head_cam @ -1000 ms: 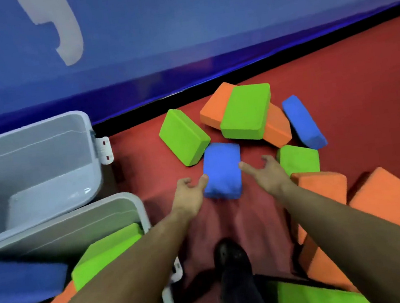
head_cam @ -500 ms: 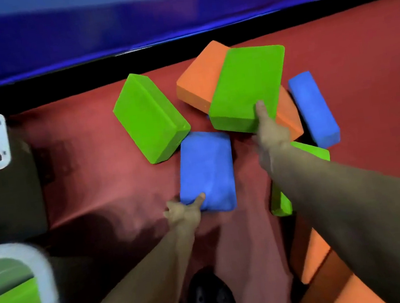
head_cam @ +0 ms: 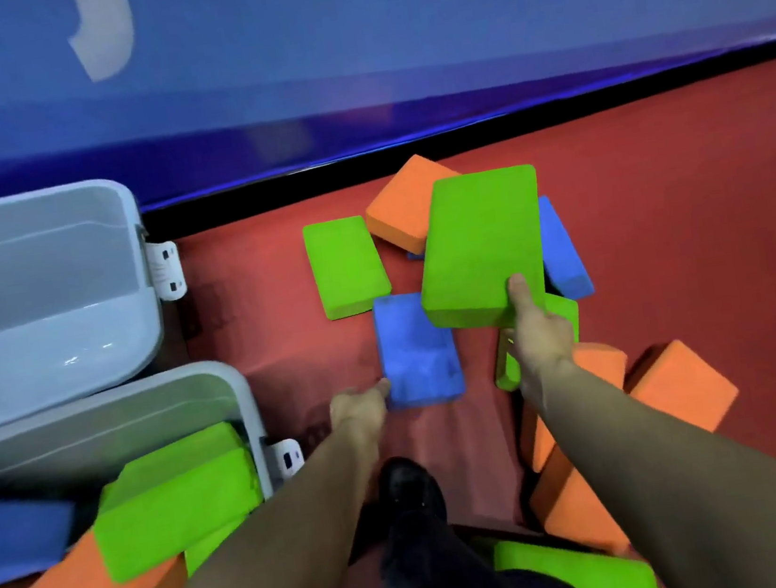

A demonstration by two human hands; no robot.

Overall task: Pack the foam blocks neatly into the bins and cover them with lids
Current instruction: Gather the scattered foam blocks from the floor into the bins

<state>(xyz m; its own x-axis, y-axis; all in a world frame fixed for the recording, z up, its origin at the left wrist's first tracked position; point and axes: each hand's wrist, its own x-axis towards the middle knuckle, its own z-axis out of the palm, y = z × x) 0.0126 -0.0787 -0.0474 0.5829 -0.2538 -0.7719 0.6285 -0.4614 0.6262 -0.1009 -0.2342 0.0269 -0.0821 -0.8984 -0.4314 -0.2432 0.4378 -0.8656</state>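
Observation:
My right hand (head_cam: 536, 331) grips the near edge of a large green foam block (head_cam: 480, 244), thumb on top, holding it raised over the pile. My left hand (head_cam: 359, 408) pinches the near left corner of a blue block (head_cam: 415, 349) lying on the red floor. Around them lie another green block (head_cam: 345, 265), an orange block (head_cam: 401, 203) and a blue block (head_cam: 563, 251), both partly hidden behind the raised one. An empty grey bin (head_cam: 41, 300) stands at the left. A nearer grey bin (head_cam: 221, 389) holds green (head_cam: 177, 509), orange and blue blocks.
More orange blocks (head_cam: 679, 386) and a green block (head_cam: 575, 570) lie at the lower right. My dark shoe (head_cam: 410, 493) stands between my arms. A blue padded wall (head_cam: 345, 62) with a black base strip borders the floor at the back.
The right hand has lifted the green block off the orange one and drawn it nearer. The left hand keeps its hold on the blue block's corner. The view pulled back, so both bins show.

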